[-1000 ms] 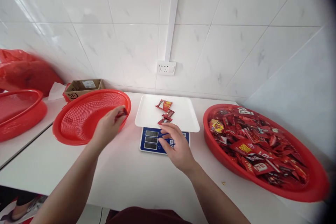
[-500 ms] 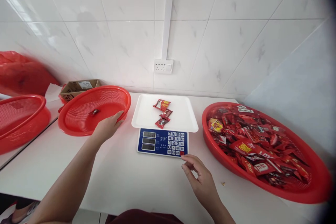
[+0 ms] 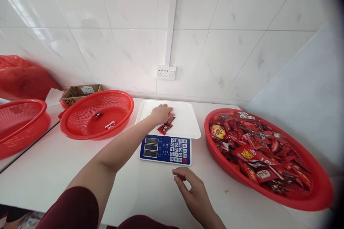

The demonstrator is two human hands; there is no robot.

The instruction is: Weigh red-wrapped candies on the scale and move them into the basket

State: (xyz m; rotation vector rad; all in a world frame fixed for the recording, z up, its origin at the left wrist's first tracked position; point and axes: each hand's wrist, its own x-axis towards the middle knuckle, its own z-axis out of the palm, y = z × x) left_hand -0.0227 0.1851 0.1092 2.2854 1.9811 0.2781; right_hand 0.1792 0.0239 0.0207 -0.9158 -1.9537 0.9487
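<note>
My left hand (image 3: 161, 114) reaches over the white tray (image 3: 188, 121) of the digital scale (image 3: 165, 150). Its fingers are curled around a red and yellow snack packet (image 3: 170, 107), mostly hidden under them. Just below on the tray lie two small red packets, the nearer packet (image 3: 164, 128) with a dark picture. Below the scale's keypad, my right hand (image 3: 192, 189) hovers with thumb and forefinger apart, holding nothing. In the red basket (image 3: 77, 114) left of the scale are a dark red packet (image 3: 97, 115) and a red and white packet (image 3: 110, 125).
A large red basket (image 3: 215, 157) heaped with red packets stands on the right. Another red basket (image 3: 24, 128), a red plastic bag (image 3: 27, 77) and a cardboard box (image 3: 77, 92) are at the left. A tiny gold-coloured bit (image 3: 226, 192) lies on the white table.
My left hand has moved right from the basket to the scale tray and closed over a packet. A red and white packet now shows in the basket. My right hand has shifted slightly down and left.
</note>
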